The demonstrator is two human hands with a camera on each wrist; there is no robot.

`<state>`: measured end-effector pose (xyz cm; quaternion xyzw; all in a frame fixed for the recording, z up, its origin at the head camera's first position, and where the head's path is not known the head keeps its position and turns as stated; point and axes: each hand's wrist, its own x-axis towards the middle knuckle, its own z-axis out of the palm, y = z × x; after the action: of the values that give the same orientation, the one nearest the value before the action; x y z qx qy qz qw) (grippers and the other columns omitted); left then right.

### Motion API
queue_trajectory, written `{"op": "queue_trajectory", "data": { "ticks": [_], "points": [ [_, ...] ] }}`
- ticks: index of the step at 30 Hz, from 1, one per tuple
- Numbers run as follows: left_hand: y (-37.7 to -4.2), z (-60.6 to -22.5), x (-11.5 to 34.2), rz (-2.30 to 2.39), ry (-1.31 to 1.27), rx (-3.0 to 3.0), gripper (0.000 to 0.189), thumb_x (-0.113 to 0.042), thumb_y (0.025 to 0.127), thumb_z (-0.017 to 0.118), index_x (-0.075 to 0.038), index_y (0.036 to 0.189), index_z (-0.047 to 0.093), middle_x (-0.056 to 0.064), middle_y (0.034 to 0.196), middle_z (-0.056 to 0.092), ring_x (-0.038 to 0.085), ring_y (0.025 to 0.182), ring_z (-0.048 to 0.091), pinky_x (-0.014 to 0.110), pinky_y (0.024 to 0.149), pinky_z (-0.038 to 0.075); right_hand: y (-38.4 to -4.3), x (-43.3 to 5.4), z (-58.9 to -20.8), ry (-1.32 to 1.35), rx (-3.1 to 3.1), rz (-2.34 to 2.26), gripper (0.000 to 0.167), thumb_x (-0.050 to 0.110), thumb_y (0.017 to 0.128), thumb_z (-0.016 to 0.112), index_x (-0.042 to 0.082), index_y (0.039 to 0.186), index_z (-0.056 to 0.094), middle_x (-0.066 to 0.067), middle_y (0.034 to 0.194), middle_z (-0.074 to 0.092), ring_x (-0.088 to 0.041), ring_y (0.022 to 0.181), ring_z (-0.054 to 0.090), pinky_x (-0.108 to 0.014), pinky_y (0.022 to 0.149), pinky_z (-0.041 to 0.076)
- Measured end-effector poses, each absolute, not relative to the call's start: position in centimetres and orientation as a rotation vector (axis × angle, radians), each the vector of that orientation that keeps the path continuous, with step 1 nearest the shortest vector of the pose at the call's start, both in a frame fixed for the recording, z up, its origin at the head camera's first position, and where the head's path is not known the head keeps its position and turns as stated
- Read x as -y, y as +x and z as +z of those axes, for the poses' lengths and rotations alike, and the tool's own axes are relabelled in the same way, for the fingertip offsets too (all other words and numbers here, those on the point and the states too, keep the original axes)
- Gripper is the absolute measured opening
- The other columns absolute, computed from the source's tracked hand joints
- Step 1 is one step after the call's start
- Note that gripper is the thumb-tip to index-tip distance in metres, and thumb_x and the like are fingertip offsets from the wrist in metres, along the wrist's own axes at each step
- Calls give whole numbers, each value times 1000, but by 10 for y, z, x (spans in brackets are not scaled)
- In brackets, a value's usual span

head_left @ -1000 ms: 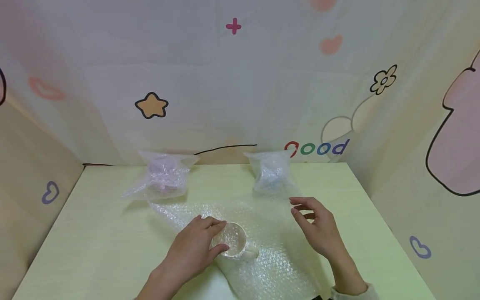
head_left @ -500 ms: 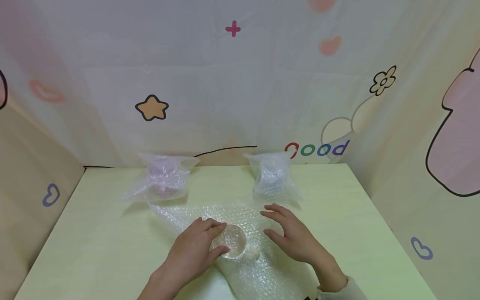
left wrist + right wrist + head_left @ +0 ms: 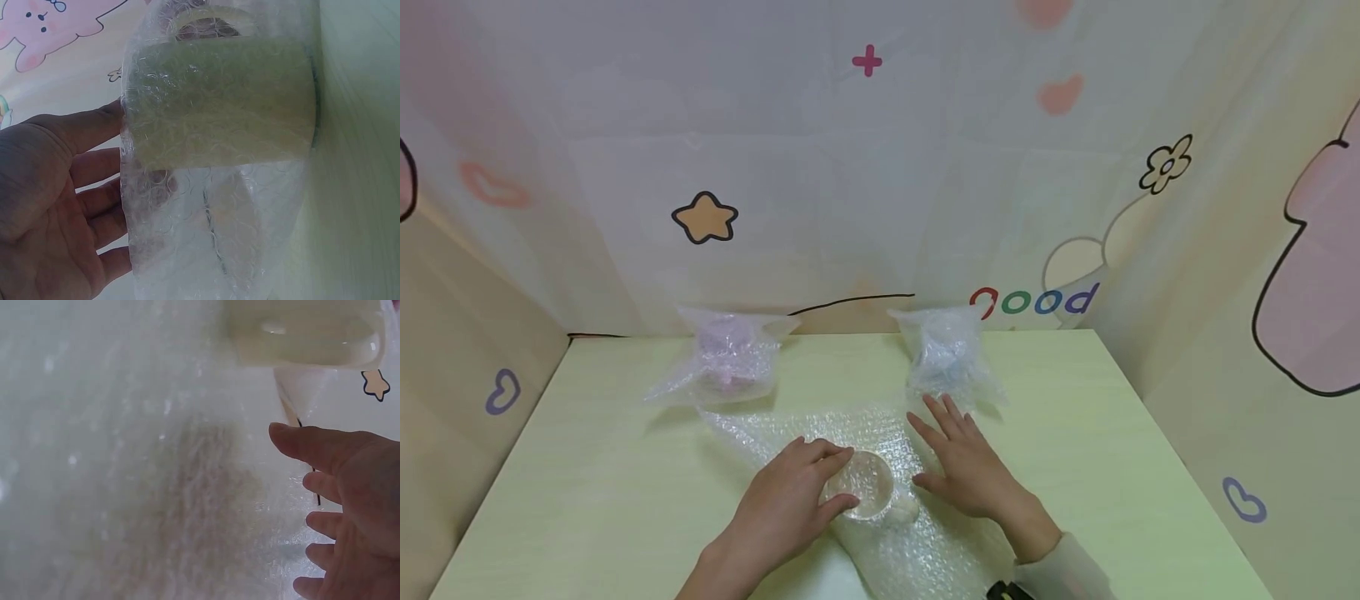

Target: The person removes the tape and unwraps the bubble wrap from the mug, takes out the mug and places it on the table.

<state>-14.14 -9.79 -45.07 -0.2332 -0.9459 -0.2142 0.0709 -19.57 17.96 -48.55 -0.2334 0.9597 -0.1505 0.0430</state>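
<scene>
A pale mug stands upright on a sheet of bubble wrap, its handle toward the right. My left hand holds at the mug's left rim, thumb in front and fingers behind. In the left wrist view, a layer of bubble wrap covers the mug's side, and the fingers hook over its upper edge, partly hidden by it. My right hand hovers over the sheet to the right of the mug, fingers spread and gripping nothing. The right wrist view shows the mug's side above that hand.
Two bubble-wrapped bundles stand at the back of the table: a pinkish one on the left and a whitish one on the right. The right one is close behind my right fingertips. A printed cloth encloses the back and sides.
My right hand has moved left over the bubble wrap toward the mug, and its fingers have straightened and spread. The left hand and the mug have stayed in place.
</scene>
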Motion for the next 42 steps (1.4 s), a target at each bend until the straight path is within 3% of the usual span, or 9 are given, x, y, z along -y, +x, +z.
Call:
{"op": "queue_trajectory", "data": {
  "ticks": [27, 37, 42],
  "points": [
    [-143, -453, 101, -637, -718, 2851, 55, -43, 86, 82, -11, 130, 73, -5, 123, 72, 20, 121, 66, 42, 118, 45, -218, -181, -508, -551, -2806, -558, 109, 40, 77, 91, 18, 164, 30, -14, 175, 8, -48, 160, 5, -79, 118, 20],
    [-143, -453, 101, -660, -717, 2842, 54, -42, 85, 83, -12, 129, 73, -5, 122, 72, 21, 121, 67, 43, 117, 46, -225, -184, -506, -511, -2786, -617, 119, 40, 68, 97, 15, 164, 30, -18, 174, 13, -49, 158, 12, -70, 124, 20],
    [-142, -452, 101, -654, -721, 2836, 55, -42, 85, 83, -12, 129, 73, -5, 121, 72, 19, 119, 67, 42, 116, 47, -230, -183, -506, -456, -2777, -585, 124, 43, 65, 98, 17, 165, 28, -16, 175, 11, -45, 160, 8, -67, 126, 19]
  ]
}}
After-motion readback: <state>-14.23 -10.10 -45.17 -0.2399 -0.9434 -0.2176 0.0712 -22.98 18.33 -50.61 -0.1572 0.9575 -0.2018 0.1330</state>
